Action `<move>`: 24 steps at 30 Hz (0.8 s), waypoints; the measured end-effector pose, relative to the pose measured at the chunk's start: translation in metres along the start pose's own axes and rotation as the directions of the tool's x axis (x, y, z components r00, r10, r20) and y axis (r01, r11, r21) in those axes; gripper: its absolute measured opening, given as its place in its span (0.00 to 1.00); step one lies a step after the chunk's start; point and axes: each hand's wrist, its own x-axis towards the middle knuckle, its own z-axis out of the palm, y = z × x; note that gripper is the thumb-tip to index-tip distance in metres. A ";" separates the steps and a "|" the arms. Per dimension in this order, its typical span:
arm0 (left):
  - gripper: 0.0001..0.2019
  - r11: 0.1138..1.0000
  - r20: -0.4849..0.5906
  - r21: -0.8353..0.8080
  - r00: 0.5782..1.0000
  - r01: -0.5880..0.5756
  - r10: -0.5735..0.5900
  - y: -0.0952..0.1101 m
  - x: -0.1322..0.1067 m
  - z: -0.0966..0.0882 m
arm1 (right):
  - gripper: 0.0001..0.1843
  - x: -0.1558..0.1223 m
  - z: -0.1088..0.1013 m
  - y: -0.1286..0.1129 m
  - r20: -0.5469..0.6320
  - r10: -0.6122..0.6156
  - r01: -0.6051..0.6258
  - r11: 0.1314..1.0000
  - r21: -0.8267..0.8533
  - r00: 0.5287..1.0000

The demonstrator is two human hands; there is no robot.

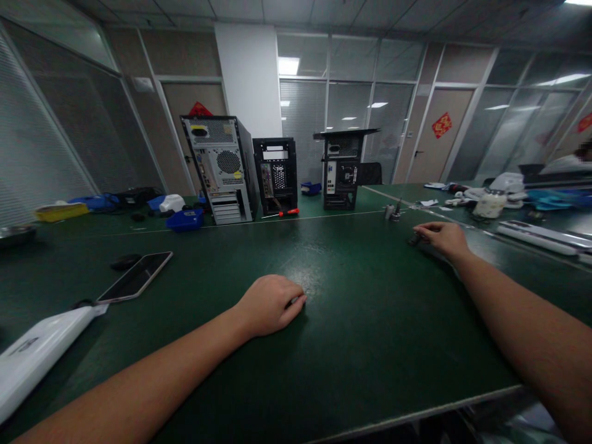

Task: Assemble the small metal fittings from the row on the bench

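Small dark part (414, 239), right of centre in the frame, at the fingertips close to the bench (351, 308); whether it touches the surface cannot be told. Right hand (444, 239): thumb and fingers pinch the part from above. A light hold by the tips alone would probably serve best, since the piece looks small and its outline, blurred here, is partly hidden by the fingers. Small metal pieces (392, 214) stand just beyond, toward the upper left of the grip; slow, low finger movement seems advisable, lest one be knocked. Left hand (272, 305), lower centre: fingers curled in toward the thumb; whether anything lies within cannot be told. Upper centre: three computer cases (278, 176) upright, a red-handled screwdriver (289, 212) before the middle one, best kept away from the sweep of the forearms. Left of frame: a blue tray (185, 221) and, nearer, a phone (139, 277).
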 end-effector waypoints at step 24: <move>0.15 1.000 0.004 -0.008 1.000 0.010 -0.010 0.003 0.000 -0.003 | 0.21 0.002 0.009 -0.003 0.104 0.163 -0.188 0.922 0.338 0.981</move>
